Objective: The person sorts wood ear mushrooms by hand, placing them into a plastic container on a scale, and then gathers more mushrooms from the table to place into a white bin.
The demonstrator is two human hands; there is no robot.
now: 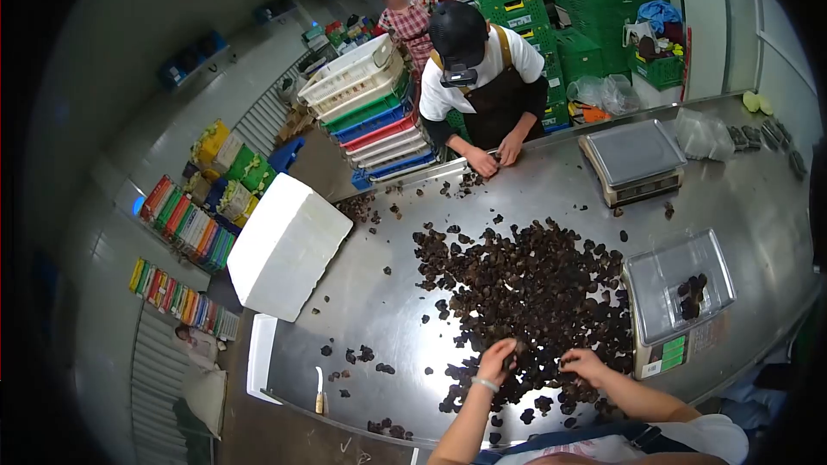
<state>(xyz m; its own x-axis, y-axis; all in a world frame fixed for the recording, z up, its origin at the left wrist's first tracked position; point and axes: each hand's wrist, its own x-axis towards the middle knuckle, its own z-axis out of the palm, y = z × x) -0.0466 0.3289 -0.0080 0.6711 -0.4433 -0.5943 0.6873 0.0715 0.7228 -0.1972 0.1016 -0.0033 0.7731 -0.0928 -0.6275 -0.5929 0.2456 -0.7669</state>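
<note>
A wide pile of dark brown, wrinkled pieces, fungus-like in look, lies on the steel table. My left hand, with a light band at the wrist, is at the pile's near edge, its fingers closed round a dark piece. To its right, my right hand is over the pile with fingers bent together; what they hold, if anything, is too small to make out. Right of the pile, a clear plastic tray with a few dark pieces rests on a scale.
Across the table a person in a dark cap handles small pieces. A second scale stands at the back right. On the left are a white foam box and a knife. Stacked crates stand behind the table.
</note>
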